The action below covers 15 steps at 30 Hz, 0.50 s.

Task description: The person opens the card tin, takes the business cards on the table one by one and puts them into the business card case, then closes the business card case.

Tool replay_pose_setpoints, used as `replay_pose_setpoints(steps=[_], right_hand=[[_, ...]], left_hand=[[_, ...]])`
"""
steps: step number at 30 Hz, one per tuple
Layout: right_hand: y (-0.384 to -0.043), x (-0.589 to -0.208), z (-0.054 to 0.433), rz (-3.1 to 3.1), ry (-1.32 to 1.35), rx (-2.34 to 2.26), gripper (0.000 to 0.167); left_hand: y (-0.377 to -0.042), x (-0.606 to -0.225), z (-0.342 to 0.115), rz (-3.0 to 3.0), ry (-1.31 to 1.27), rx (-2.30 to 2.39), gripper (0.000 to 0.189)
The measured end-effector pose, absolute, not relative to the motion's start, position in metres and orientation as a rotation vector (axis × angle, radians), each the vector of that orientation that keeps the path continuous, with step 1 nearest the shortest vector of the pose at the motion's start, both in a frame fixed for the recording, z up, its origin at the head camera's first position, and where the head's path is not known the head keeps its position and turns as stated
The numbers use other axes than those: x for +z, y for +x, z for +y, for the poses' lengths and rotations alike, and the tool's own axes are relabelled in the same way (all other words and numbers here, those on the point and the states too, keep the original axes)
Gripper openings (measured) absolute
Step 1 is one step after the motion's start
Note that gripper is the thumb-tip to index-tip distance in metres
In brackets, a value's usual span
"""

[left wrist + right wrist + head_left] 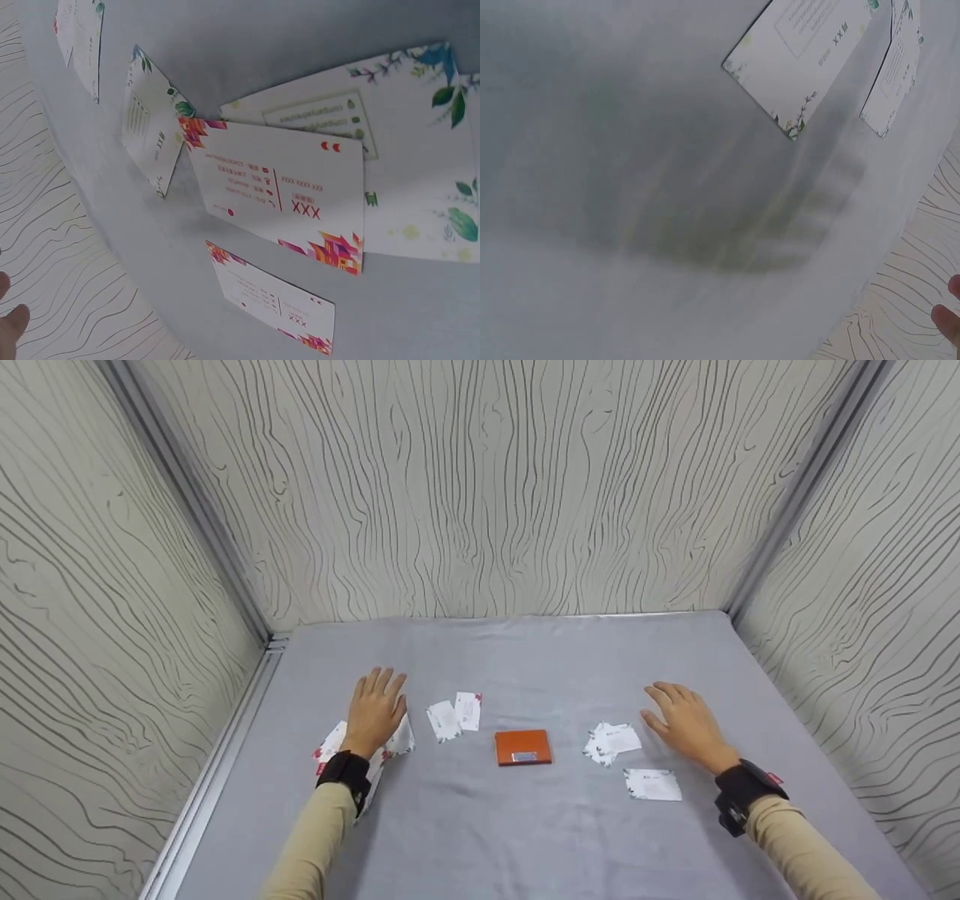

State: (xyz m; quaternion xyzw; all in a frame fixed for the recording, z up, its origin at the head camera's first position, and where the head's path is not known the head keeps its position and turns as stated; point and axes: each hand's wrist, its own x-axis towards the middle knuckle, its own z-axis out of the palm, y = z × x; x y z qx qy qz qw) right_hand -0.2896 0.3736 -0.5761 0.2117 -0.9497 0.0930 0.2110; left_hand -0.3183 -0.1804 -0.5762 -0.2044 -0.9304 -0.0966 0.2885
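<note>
We noted left hand (374, 714) and right hand (685, 724) extended, flanking the orange case (523, 746), lower centre; the left partly hid cards (402, 736).

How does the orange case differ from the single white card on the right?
Color: the case is orange with a small silvery label; the card is white with leafy corners.
Thickness: the case looks thicker; the card is thin.
Place: the case lies between the two hands' sides; the card lies closer to the right hand.
Shared: both lie flat on the gray cloth.
</note>
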Motion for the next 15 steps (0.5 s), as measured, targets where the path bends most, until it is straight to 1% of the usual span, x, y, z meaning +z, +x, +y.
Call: replay_pose_setpoints(steps=[8,15], right_hand=[[-0.281,-0.587,0.352,-2.602,0.671,0.349,0.046],[-0.277,-0.597,0.335,-2.536,0.732,0.423,0.045]], left_hand=[[-0.319,-0.580,-0.165,-2.410,-0.620,-0.316,0.035],[-0.317,-0.585,-0.152,-2.404,-0.621,-0.355,0.034]])
